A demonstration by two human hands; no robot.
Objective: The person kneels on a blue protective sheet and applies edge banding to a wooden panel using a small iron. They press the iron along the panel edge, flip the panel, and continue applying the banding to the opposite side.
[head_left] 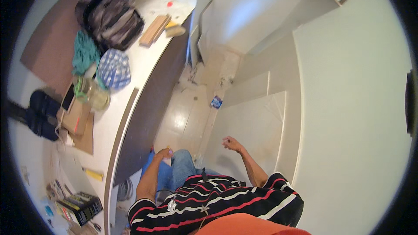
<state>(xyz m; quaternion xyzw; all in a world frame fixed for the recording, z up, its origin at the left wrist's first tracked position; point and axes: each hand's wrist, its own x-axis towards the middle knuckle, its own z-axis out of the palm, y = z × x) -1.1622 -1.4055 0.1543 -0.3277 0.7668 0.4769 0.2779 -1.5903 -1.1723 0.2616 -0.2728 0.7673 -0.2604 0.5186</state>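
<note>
My left hand (164, 153) is closed beside my left knee, close to the dark side of the counter. A small yellowish bit shows at its fingers, too small to name. My right hand (233, 144) is raised in front of a pale panel (244, 126) leaning on the right. Its fingers are loosely bent and apart, with nothing seen between them. Below the hands, my legs in blue jeans (182, 165) are bent.
Along the left runs a white counter (146, 67). On it lie a backpack (114, 19), wooden strips (155, 30), a checked cloth bundle (114, 68), a clear jug (96, 95) and a black box (82, 208). A blue packet (216, 102) and debris lie on the tiled floor (185, 113).
</note>
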